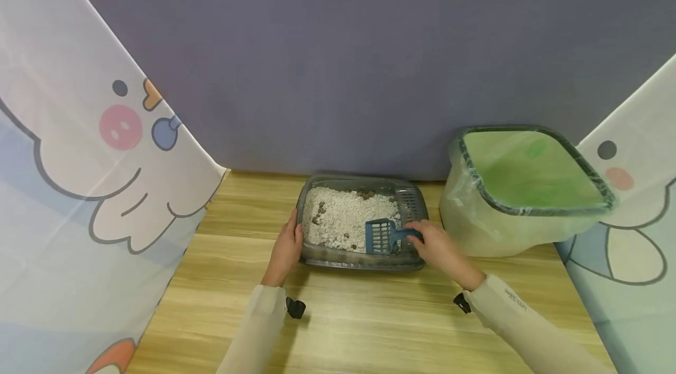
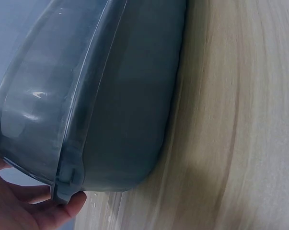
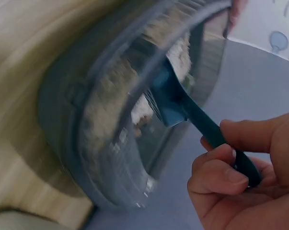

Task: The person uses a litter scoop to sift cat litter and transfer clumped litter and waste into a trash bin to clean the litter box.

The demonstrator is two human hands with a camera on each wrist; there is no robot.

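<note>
A grey litter box (image 1: 364,263) sits on the wooden table, filled with pale litter (image 1: 343,209) and dotted with several brown clumps (image 1: 365,194). My left hand (image 1: 286,248) grips the box's left side; in the left wrist view its fingers (image 2: 63,211) curl round the rim near a corner clip. My right hand (image 1: 435,248) holds a blue slotted litter scoop (image 1: 381,236) by its handle, thumb and fingers wrapped round it in the right wrist view. The scoop's head lies over the litter at the right front, inside the rim.
To the right of the box stands a large bin (image 1: 496,233) lined with a translucent bag, its dark rim open upward over a green inside. A grey-purple wall (image 1: 338,68) rises behind, and cartoon-printed panels (image 1: 79,157) flank the wooden table (image 1: 359,327).
</note>
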